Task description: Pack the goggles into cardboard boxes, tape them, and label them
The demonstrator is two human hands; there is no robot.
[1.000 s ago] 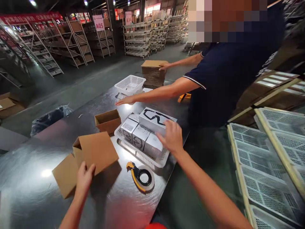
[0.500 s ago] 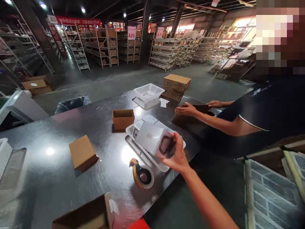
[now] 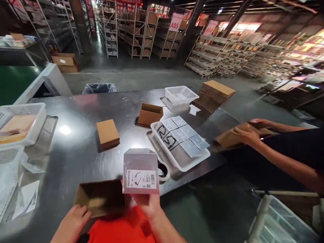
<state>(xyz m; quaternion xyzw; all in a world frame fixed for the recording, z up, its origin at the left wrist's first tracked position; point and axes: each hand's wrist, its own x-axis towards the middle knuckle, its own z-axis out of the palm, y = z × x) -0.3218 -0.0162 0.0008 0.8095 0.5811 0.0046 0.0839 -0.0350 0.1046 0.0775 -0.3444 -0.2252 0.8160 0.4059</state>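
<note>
My right hand (image 3: 149,206) holds up a boxy, partly clear package (image 3: 141,162) from below, its white printed label turned toward me. The package is just right of an open cardboard box (image 3: 100,199) at the table's near edge. My left hand (image 3: 77,216) has its fingers curled over that box's near left rim. Beyond the package, a white plastic basket (image 3: 181,165) carries several silvery-white boxes (image 3: 181,135), two with dark shapes on their sides. A tape roll (image 3: 162,170) lies partly hidden behind the package.
A closed carton (image 3: 108,133) and an open carton (image 3: 151,114) stand on the metal table (image 3: 76,141). Stacked white baskets (image 3: 181,96) and flat cardboard (image 3: 215,94) are at the back. At right, a co-worker's hands (image 3: 249,133) handle cardboard. More baskets (image 3: 37,128) stand at left.
My right hand has carried the package from the basket toward me and left, beside the open cardboard box. My left hand has come into view on that box. The view has swung left.
</note>
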